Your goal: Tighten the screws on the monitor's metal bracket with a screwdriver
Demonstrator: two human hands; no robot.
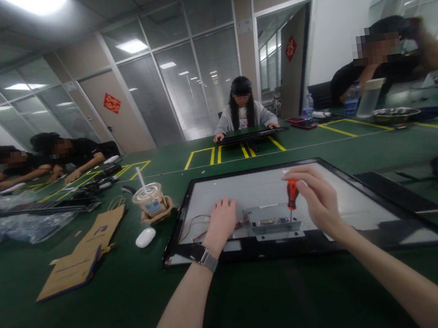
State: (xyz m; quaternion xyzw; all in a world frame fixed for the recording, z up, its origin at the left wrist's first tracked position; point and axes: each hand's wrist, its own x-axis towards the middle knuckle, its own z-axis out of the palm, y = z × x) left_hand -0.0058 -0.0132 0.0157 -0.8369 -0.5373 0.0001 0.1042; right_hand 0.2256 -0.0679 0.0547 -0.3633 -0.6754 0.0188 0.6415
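My right hand [319, 199] has its thumb and fingers closed around the top of a screwdriver [293, 194] with a red and black handle. The screwdriver stands nearly upright, its shaft reaching down to a metal bracket [257, 214] with connector ports. That bracket sits on the back of a flat display panel [206, 191], which has a black frame and a pale sheet inside. My left hand [223, 221], a watch on its wrist, lies on the panel left of the bracket with its fingers stretched out. Thin reddish wires [194, 221] run beside and under that hand. The tip of the screwdriver is too small to make out.
Left of the panel are an iced drink cup [153, 205], a white mouse [145, 237], a brown paper bag [89, 244] and plastic wrapping [38, 221]. A dark flat slab [396, 193] lies at the right. Across the green table [155, 164], other people sit working.
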